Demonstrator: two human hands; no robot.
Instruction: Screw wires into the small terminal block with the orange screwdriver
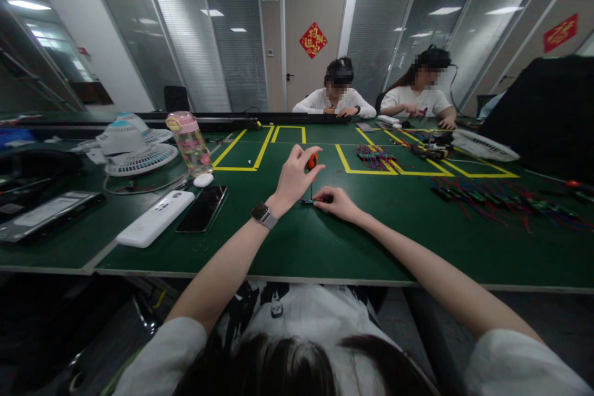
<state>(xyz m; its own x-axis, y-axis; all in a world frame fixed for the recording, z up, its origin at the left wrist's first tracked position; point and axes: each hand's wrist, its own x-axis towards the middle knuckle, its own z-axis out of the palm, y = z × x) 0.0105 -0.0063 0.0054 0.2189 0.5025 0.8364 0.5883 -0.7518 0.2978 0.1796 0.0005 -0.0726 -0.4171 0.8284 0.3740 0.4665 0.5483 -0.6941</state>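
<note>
My left hand [297,176] is around the orange and black handle of a screwdriver [312,162]. Its thumb and forefinger stand apart while the other fingers curl behind the handle. The thin shaft points straight down, its tip at a small circuit board [306,202] on the green table. Pinched fingers of my right hand [341,203] hold that board from the right side. Most of the board's detail is too small to make out. A watch sits on my left wrist.
Wired circuit boards [374,156] lie inside yellow tape outlines, with a longer heap of them [505,201] at right. On the left are a black phone [202,209], a white power bank [155,218], a bottle [189,142] and a fan [139,158]. Two people sit across the table.
</note>
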